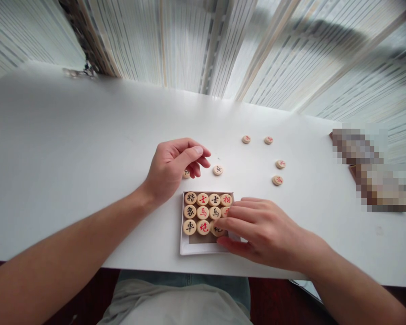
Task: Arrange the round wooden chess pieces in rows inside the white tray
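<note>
A white open box (185,243) on the table holds rows of round wooden pieces with red or black characters, among them a black-marked piece (189,227) at the front left. Over the box's right side lies my right hand (257,225), its fingers curled at the front-right pieces and hiding some; what they grip is hidden. My left hand (176,164) hovers behind the box, fingers loosely curled and apart, with nothing seen in it. Beneath its fingertips a piece (186,174) is partly covered. Just right of that hand lies another black-marked piece (218,170).
Red-marked pieces lie at the back right of the white table (71,158): two farther back (246,139), (268,140) and two nearer (280,164), (277,180). Pixelated objects (375,185) are at the right edge. Striped curtains (189,45) hang behind.
</note>
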Demonstrator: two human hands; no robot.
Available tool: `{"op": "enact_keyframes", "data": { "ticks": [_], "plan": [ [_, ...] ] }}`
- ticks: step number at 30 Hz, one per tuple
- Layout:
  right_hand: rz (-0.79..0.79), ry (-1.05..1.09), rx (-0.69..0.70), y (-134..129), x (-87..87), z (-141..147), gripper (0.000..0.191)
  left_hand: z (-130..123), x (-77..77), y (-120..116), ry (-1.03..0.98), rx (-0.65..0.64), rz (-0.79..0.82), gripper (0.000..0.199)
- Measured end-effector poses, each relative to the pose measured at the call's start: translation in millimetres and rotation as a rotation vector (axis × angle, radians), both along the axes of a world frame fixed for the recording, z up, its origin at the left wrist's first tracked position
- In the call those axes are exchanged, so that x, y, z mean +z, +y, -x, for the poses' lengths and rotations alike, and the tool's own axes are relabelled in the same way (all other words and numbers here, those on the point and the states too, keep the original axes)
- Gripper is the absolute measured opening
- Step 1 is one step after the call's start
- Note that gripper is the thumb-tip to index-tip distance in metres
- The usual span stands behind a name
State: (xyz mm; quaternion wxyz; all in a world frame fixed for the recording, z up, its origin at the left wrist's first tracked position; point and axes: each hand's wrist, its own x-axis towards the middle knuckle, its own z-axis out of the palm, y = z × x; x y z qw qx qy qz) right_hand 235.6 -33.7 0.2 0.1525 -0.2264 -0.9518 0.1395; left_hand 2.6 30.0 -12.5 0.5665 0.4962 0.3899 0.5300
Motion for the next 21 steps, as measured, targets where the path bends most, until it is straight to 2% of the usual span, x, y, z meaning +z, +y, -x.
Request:
{"op": "enact_keyframes", "data": {
  "ticks": [14, 21],
  "plan": [
    [-0.032, 0.036, 0.012, -0.4, -3.6, 1.6, 0.027, 0.3, 0.2, 0.1, 0.020, 0.010, 0.001, 0.015],
    [0.001, 0.056, 0.017, 1.8, -4.2, -0.9, 0.023, 2.5, -0.5, -0.3, 0.015, 0.004, -0.006, 0.015]
  ]
}}
